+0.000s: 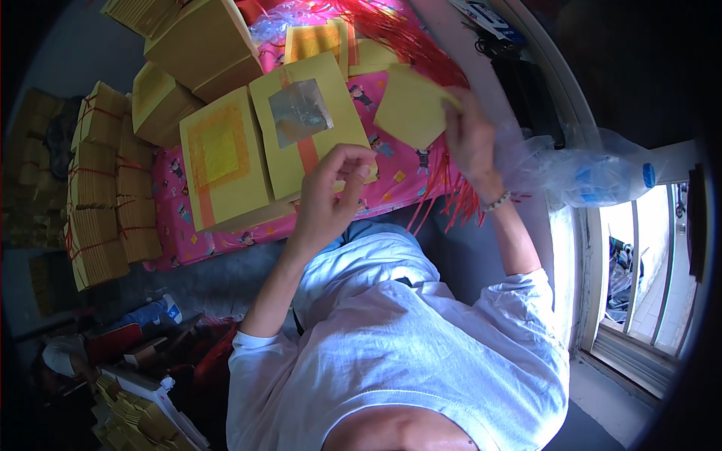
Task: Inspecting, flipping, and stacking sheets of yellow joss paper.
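Observation:
My right hand (472,143), with a beaded bracelet at its wrist, grips a yellow paper sheet (412,109) by its right side, above the pink cloth. Whether it is one sheet or several, I cannot tell. My left hand (335,188) hovers at the lower right corner of a yellow paper stack (271,169). Its fingers are loosely curled, the thumb a little apart, and nothing shows between them. The top sheet of that stack bears a silver foil square (301,113) and an orange band. Left of it lies another yellow paper stack (226,199) with a gold-toned square.
A pink patterned cloth (177,233) covers the work surface. Red strips (406,41) trail over its far right side. Tied paper bundles (98,180) and taller paper stacks (199,49) stand left. Clear plastic with a bottle (602,177) lies right, beside a barred window (639,255).

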The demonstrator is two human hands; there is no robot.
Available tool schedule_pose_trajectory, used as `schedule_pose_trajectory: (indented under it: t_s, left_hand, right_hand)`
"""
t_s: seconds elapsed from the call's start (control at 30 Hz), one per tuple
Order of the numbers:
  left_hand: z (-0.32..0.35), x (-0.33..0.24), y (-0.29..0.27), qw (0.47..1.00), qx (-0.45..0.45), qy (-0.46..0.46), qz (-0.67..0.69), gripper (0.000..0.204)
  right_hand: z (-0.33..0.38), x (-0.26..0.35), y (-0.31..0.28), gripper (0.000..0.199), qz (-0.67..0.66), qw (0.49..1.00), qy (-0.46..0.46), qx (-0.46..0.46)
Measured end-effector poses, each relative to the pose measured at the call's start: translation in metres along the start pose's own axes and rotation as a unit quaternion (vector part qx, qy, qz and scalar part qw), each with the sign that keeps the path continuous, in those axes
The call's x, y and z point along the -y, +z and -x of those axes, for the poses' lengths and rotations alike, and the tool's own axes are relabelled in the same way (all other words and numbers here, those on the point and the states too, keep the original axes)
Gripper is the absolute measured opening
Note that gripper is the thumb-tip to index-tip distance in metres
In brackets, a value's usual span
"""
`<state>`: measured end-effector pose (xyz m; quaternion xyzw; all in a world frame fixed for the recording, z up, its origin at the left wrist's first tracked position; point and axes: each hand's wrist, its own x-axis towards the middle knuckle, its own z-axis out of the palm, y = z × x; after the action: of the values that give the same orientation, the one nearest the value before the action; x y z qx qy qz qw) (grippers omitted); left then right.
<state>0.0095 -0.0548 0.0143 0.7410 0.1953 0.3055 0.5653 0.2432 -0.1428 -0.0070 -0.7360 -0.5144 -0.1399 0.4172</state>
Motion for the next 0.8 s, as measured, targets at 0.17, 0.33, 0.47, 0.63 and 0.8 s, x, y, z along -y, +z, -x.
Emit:
schedule_pose_trajectory:
  t_s: [0.17, 0.33, 0.47, 0.63, 0.8]
  left_hand:
    - [0.005, -0.001, 0.006, 0.999, 0.015, 0.028, -0.031, 0.011]
    - [0.006, -0.003, 0.001, 1.0, 0.003, 0.018, 0.0, 0.01]
    - [0.007, -0.002, -0.007, 0.999, -0.034, 0.028, -0.011, 0.009]
    - [0.006, -0.003, -0.021, 0.994, -0.081, 0.055, -0.053, 0.009]
    - [0.016, 0.004, -0.041, 0.967, -0.094, 0.081, -0.22, 0.018]
  right_hand:
    - [0.022, 0.006, 0.016, 0.018, 0.04, 0.998, -0.039, 0.042]
    - [0.023, -0.005, 0.012, 0.018, 0.032, 0.997, -0.069, 0.025]
    - [0.015, -0.002, 0.009, 0.013, -0.088, 0.989, 0.114, -0.017]
    - [0.033, -0.056, 0.042, 0.019, -0.279, 0.926, 0.254, -0.026]
    - [0.059, -0.076, 0.06, 0.024, -0.187, 0.916, 0.347, 0.069]
